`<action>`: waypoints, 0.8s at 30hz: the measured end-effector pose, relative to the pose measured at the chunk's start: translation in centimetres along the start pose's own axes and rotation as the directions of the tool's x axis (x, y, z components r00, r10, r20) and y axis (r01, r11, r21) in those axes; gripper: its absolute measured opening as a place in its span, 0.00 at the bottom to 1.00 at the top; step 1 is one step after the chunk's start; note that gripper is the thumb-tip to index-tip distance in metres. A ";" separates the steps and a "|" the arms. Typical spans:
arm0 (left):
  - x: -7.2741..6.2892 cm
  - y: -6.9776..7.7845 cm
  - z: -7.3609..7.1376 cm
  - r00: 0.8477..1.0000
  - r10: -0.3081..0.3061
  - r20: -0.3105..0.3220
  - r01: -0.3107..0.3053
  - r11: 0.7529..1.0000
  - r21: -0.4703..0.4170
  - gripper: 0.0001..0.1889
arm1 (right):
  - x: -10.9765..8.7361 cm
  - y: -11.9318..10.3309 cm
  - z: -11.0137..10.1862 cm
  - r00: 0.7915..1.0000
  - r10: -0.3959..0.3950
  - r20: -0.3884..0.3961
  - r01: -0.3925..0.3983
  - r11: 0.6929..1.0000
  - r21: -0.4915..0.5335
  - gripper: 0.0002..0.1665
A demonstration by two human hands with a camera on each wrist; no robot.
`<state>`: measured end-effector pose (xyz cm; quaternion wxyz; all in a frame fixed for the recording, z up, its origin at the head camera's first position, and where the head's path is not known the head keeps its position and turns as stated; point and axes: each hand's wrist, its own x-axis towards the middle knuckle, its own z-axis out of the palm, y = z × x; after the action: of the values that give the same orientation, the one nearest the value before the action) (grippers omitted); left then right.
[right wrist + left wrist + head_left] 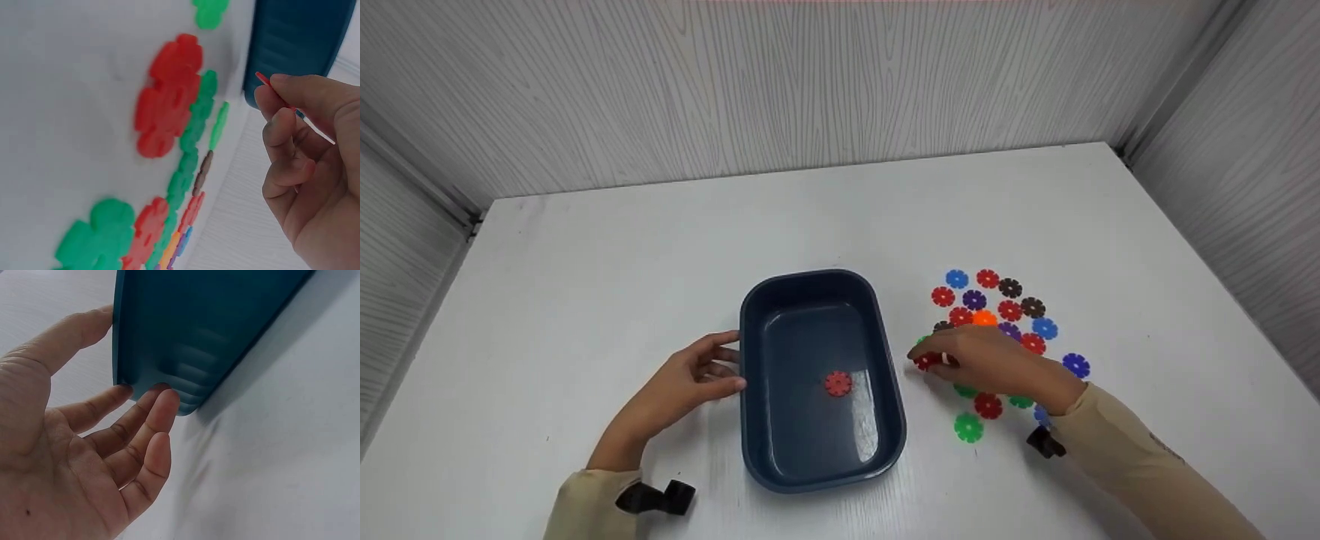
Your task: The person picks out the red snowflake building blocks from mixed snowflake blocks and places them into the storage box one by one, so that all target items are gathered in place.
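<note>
Between the thumb and forefinger of my right hand is a small red notched disc, held just off the right side of a dark blue tub. Another red disc lies flat on the tub's floor. My left hand is at the tub's left side, its thumb at the rim and fingertips against the outer wall, the fingers loosely bent in the left wrist view. Under and around the right hand spread several loose discs, some of them hidden by it.
The loose discs are red, blue, purple, brown, orange and green; a green disc is nearest the front and a purple disc lies far right. Everything rests on a white table with wood-grain panels behind and at both sides.
</note>
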<state>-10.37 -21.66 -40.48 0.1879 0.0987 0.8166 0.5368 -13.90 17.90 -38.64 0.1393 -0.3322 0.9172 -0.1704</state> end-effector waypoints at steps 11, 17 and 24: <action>0.0 -0.3 0.2 1.000 0.011 -0.001 -0.011 1.000 0.001 0.36 | -0.4 -0.5 -1.7 0.997 0.066 -0.048 -0.055 0.979 0.196 0.23; 0.0 -0.3 0.2 1.000 -0.002 -0.008 0.002 1.000 0.000 0.36 | -0.2 -1.7 -2.3 0.998 0.026 -0.065 -0.005 0.955 0.297 0.23; 0.0 -0.2 0.1 1.000 0.004 -0.005 -0.004 1.000 0.000 0.36 | 0.5 -3.2 -2.2 0.990 -0.101 -0.099 0.129 0.930 0.345 0.19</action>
<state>-10.28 -21.63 -40.72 0.1846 0.0988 0.8169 0.5375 -13.29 15.78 -35.42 0.1493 -0.3483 0.8558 -0.3521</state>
